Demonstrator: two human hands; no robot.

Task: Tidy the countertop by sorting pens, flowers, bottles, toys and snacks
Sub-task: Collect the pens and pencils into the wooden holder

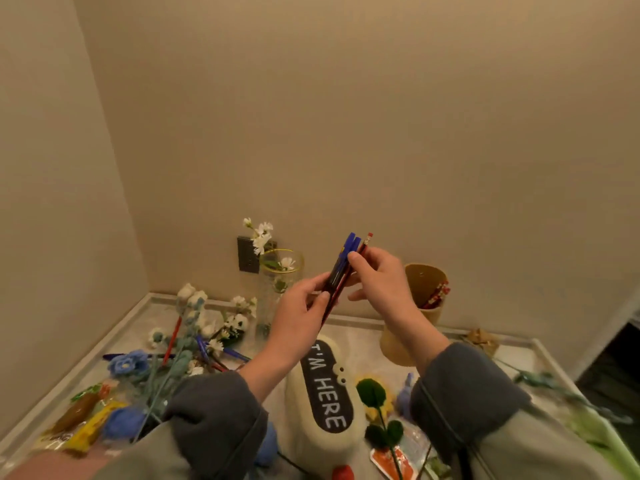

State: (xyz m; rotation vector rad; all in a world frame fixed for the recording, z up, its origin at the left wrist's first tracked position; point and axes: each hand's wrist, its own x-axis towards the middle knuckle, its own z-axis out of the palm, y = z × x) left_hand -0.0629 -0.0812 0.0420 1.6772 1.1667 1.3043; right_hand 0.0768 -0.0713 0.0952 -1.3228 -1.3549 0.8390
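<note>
Held above the surface (349, 332) by both hands: bundle of blue pens and a red pencil (341, 275). Left hand (301, 317) fingers clamped low, right hand (375, 275) fingers pinched high, probably aligning tips for the wooden pen cup (414, 313), far right.

Pen bundle (341, 271): lower ends were hidden behind the left hand (300, 318); the count could not be told.
Right hand (379, 282): covered part of the wooden cup (427, 285); the cup's red-tipped contents were too small to identify.
Snack packets (81, 419): printing was blurred, unreadable.
Plush toy (323, 393): lower end was cut off by the bottom edge; lettering was partly covered by the left wrist.
Green object (595, 424): motion-blurred at the right, unidentifiable.
Glass vase (278, 289): base was hidden behind the left hand.
Sleeves (214, 420): ran off the bottom edge.
</note>
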